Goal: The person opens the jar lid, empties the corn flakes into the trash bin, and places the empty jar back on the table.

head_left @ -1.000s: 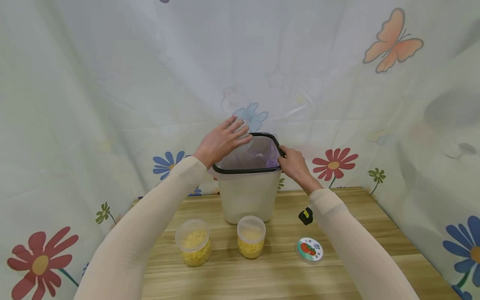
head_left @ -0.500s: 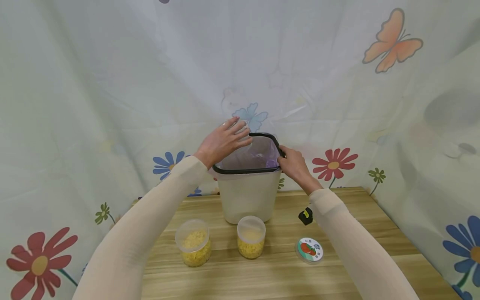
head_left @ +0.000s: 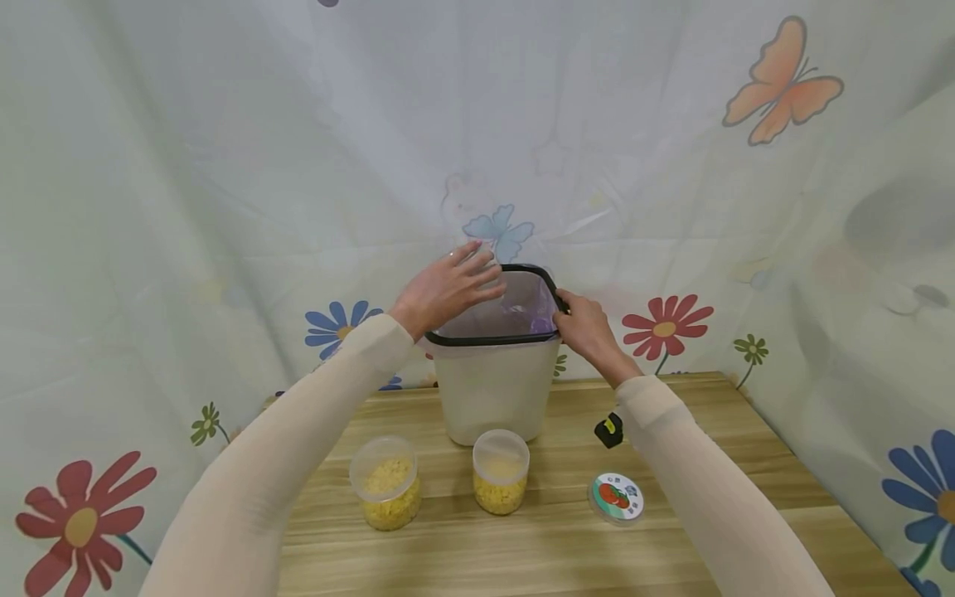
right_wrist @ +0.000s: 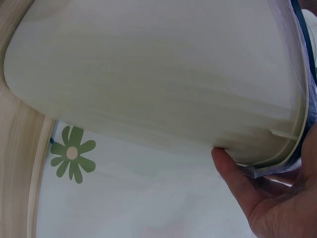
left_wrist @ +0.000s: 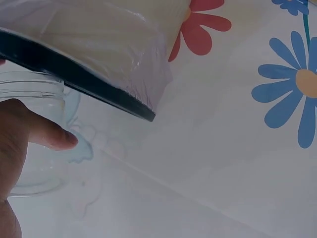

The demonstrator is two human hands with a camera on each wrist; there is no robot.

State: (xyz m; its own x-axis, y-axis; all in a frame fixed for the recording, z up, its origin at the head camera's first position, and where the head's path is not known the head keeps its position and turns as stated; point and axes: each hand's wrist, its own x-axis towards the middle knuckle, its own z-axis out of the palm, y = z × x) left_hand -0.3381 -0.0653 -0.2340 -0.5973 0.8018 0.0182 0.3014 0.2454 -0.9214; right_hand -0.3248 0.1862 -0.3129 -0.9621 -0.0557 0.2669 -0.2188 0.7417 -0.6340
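Note:
My left hand (head_left: 445,292) is over the left side of a pale trash can (head_left: 492,390). It grips a clear jar (left_wrist: 42,166) with a threaded mouth, which the hand hides in the head view. In the left wrist view the mouth end is beside the can's black rim (left_wrist: 64,74), and I see nothing inside the visible part of the jar. My right hand (head_left: 585,333) holds the rim at the right side, its thumb against the outer wall in the right wrist view. A thin purplish bag (head_left: 540,323) lines the can.
On the wooden table (head_left: 552,547) stand two lidless tubs of yellow bits, one at left (head_left: 388,489) and one in the middle (head_left: 500,477). A round lid with tomatoes on it (head_left: 617,497) and a small black-and-yellow object (head_left: 609,429) lie at right. A patterned curtain (head_left: 298,166) hangs behind.
My left hand has dipped slightly and shifted a little to the right above the can. The right hand, the can and the tubs stay where they were.

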